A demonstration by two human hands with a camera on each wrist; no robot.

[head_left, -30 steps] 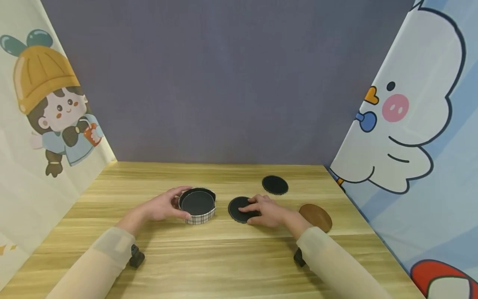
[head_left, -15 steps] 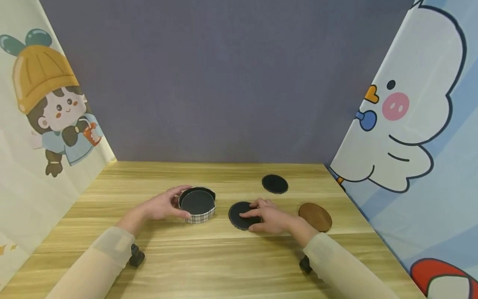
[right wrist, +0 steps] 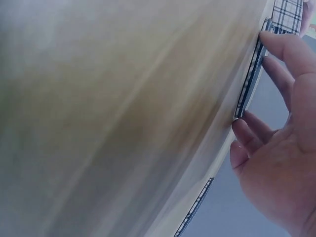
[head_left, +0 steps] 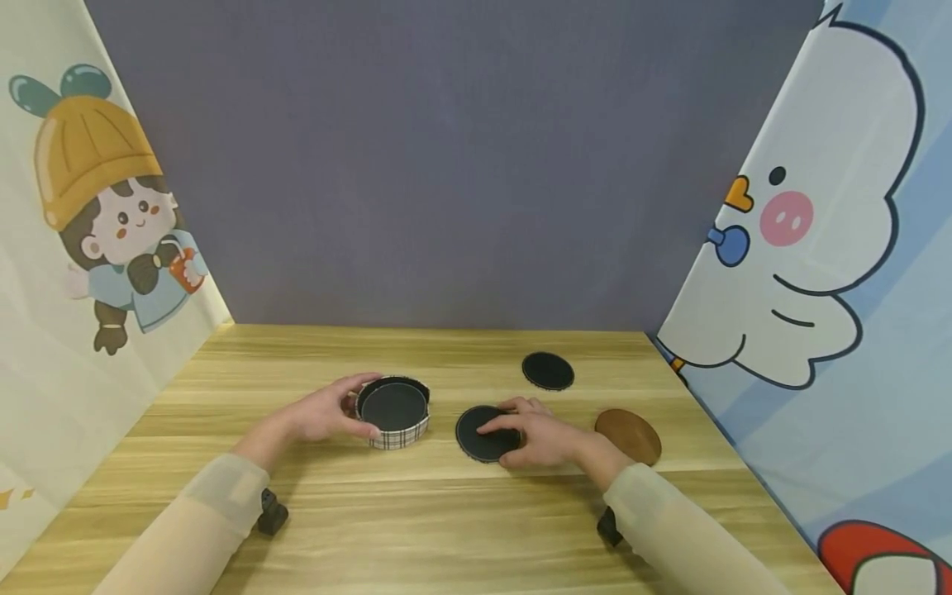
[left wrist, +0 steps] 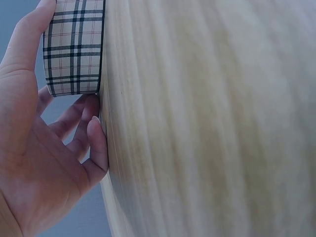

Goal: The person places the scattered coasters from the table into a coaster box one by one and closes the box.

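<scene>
My left hand [head_left: 326, 411] grips a round coaster holder [head_left: 400, 436] with a black, white and red plaid side and a notch in its rim facing right. A black disc lies inside it. In the left wrist view the holder's plaid wall [left wrist: 74, 49] stands upright on the wood, with the thumb along one side. My right hand [head_left: 543, 438] spans a round black coaster [head_left: 476, 436] with a stitched edge. Thumb and fingers are at opposite edges, one finger on top. The right wrist view shows the coaster's edge [right wrist: 251, 74] between thumb and fingertips, close to the tabletop.
Another black coaster [head_left: 548, 371] lies farther back on the wooden table [head_left: 416, 529]. A brown round coaster [head_left: 630, 435] lies right of my right hand, partly behind the wrist. A grey panel [head_left: 446, 165] rises at the back, with cartoon-printed panels on both sides.
My right hand has slid the black coaster a little toward me, mostly between the first two frames. The left hand stays in place on the holder.
</scene>
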